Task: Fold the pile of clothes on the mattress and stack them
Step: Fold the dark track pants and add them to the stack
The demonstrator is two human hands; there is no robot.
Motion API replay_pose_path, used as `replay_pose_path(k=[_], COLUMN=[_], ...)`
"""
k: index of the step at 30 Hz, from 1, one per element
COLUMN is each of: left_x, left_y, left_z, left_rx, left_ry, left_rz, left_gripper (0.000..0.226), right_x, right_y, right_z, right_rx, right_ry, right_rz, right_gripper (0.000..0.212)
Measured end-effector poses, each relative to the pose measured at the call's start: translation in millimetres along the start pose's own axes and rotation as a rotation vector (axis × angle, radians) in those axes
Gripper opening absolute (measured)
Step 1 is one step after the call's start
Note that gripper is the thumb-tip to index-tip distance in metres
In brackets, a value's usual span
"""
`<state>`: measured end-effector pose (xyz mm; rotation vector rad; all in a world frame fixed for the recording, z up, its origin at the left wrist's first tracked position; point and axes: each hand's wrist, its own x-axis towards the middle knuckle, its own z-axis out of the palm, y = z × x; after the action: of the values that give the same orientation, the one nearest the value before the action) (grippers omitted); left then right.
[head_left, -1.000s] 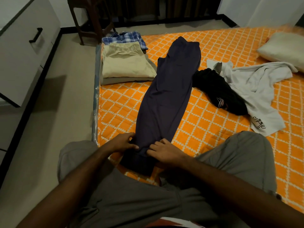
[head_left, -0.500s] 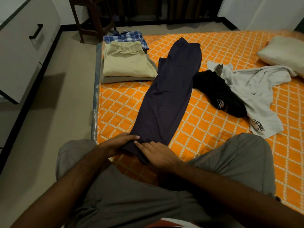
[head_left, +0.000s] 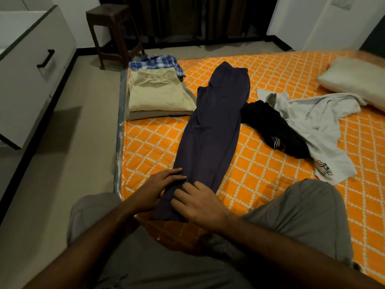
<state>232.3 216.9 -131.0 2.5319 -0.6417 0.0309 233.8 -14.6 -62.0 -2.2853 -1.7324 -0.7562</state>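
Observation:
Dark navy trousers [head_left: 210, 130] lie lengthwise on the orange patterned mattress [head_left: 260, 176], folded leg over leg. My left hand [head_left: 160, 187] grips the left side of the near hem. My right hand [head_left: 200, 203] presses down on the same hem from the right, fingers spread over the cloth. A stack of folded clothes sits at the mattress's far left corner, with beige trousers [head_left: 158, 93] on top and a blue checked shirt [head_left: 158, 61] behind. An unfolded black garment [head_left: 275, 128] and a crumpled light grey shirt [head_left: 318, 122] lie to the right.
A cream pillow [head_left: 354, 80] rests at the far right. A dark wooden stool [head_left: 114, 32] stands on the floor beyond the stack. A white cabinet with a black handle [head_left: 31, 65] lines the left wall. My grey-trousered knees fill the foreground.
The trousers' near hem has been drawn slightly toward me and straightened. Both hands shifted along the hem, the right hand now flatter on the cloth.

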Motion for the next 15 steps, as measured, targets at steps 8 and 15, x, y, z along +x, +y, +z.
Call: replay_pose_path(k=[8, 15], left_x=[3.6, 22.0], left_y=[11.1, -17.3], left_z=[5.2, 0.4], left_rx=[0.457, 0.069], left_ry=[0.207, -0.283], left_rz=[-0.017, 0.24], left_gripper=[0.055, 0.047], right_x=[-16.4, -24.0], right_y=[2.1, 13.5], right_z=[-3.9, -24.8], right_rx=[0.175, 0.522], right_ry=[-0.184, -0.144], right_rz=[0.215, 0.343], right_gripper=[0.006, 0.024])
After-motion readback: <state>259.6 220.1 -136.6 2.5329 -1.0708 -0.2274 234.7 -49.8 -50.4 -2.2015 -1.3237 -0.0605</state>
